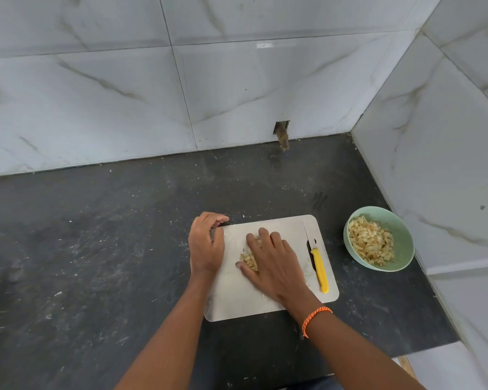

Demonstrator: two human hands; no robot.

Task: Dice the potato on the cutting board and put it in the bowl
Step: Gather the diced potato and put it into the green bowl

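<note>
Gathering the last diced potato for transfer.
Right hand lies flat, fingers straight, over potato pieces on cutting board; left hand grips board edge. Next: carry pieces to bowl; knife lies idle.

Soft even daylight, sharp focus, wide-angle edge bending

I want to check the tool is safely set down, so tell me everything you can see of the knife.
The knife has a bright yellow, plastic-looking handle and a slim pale blade. It lies flat along the right edge of the white cutting board, handle toward the person, tip pointing away. Neither hand touches it; the right hand lies just left of it.
</note>
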